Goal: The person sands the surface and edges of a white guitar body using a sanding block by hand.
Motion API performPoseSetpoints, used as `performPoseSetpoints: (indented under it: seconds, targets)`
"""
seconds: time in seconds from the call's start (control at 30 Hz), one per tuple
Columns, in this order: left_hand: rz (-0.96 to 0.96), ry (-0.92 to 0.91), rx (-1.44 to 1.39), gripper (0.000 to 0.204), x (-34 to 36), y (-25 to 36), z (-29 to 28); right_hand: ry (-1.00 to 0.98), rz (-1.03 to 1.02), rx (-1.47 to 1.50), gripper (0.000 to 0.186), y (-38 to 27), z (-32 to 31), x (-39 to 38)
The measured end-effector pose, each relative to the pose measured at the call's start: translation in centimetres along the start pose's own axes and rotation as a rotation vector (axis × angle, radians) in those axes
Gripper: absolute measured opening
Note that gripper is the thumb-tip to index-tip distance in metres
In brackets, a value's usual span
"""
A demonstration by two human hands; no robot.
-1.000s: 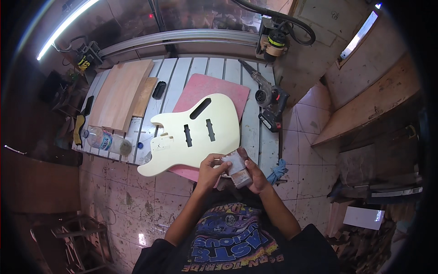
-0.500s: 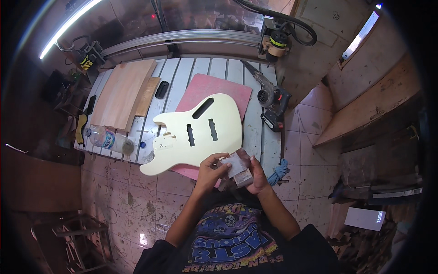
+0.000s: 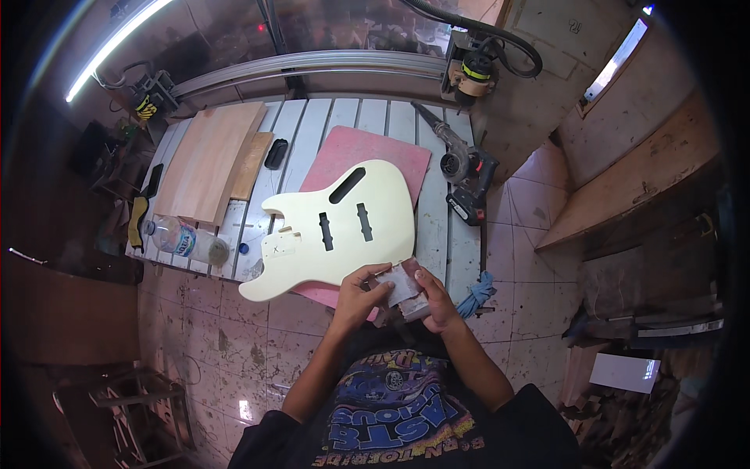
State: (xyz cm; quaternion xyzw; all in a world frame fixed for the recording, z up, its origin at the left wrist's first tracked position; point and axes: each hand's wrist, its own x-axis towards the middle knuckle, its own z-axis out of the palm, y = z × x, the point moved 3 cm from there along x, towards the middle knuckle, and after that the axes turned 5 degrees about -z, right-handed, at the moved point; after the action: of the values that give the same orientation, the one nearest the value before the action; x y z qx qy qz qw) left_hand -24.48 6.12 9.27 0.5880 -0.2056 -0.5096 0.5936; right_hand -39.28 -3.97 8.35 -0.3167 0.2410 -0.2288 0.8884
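Note:
Close in front of my body, a piece of sandpaper [image 3: 403, 286], grey-white with a brown part, lies against a small greyish block [image 3: 416, 307]. My left hand [image 3: 361, 297] pinches the sandpaper's left side between thumb and fingers. From the right, my right hand [image 3: 439, 303] grips the block, its thumb near the paper's upper edge. Just beyond my hands lies a cream electric guitar body [image 3: 344, 234] with dark routed cavities, its lower edge partly behind my fingers. Beneath it, a pink board [image 3: 371, 146] rests on the white slatted table [image 3: 448, 254].
A cordless blower [image 3: 459, 166] lies at the table's right, with a blue cloth [image 3: 476, 295] at the near right corner. Wooden panels [image 3: 207, 160], a plastic bottle [image 3: 183, 239] and a blue cap [image 3: 244, 248] occupy the left. A machine rail [image 3: 344, 66] spans the back.
My right thumb has moved left, over the sandpaper's upper edge, and the brown flap there looks flatter. The guitar body has stayed in place.

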Motion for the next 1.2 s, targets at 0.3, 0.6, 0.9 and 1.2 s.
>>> performPoseSetpoints:
  seconds: [0.3, 0.6, 0.9, 1.2]
  targets:
    - [0.094, -0.109, -0.010, 0.041, 0.5, 0.0, -0.6, -0.120, 0.148, 0.293, 0.039, -0.1, 0.3, -0.4]
    - [0.261, -0.117, 0.430, 0.071, 3.1, -2.4, -4.8, -0.239, 0.272, 0.110, 0.039, -0.5, 1.3, -1.3]
    - [0.209, 0.791, 1.315, 0.071, 6.2, -6.1, -12.9, 0.218, -0.397, -1.182, 0.045, 0.5, -4.1, 4.6]
    - [0.072, 0.946, 1.335, 0.077, 10.5, -2.3, -16.1, -0.004, -0.642, -1.911, 0.050, 1.4, -3.8, 13.2]
